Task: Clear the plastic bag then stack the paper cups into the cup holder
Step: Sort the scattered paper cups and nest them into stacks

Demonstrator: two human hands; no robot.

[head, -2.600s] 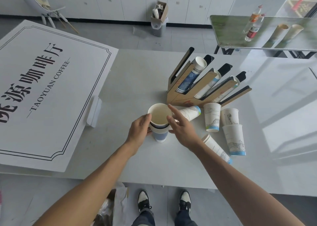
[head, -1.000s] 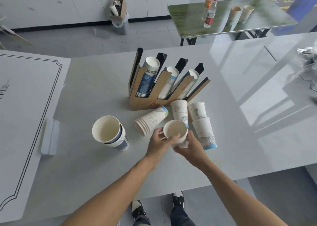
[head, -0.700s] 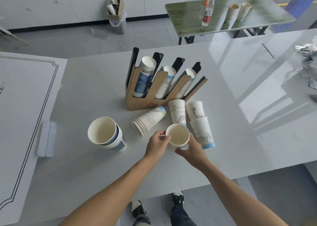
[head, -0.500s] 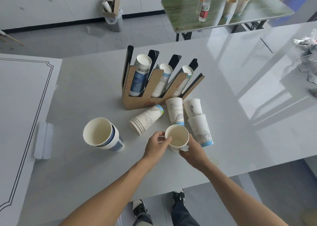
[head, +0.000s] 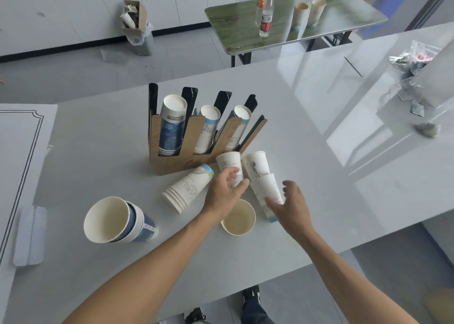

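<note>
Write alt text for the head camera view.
Two bare hands, left hand and right hand, reach open over loose paper cups on a white table, beside a cardboard cup holder with three filled slots.

I get bright, even daylight here, coming from the right — the glossy table (head: pixel 344 132) throws pale window reflections and grey bars across its right half. Glare washes out the clutter at the far right edge, where a plastic bag (head: pixel 412 65) reads as a smear. Shadows under the cups (head: pixel 186 191) and cup holder (head: pixel 196 137) are soft and short. The wide lens bends straight lines near the borders — the table edges curve. Both hands are slightly motion-blurred; the middle is otherwise fairly sharp.
</note>
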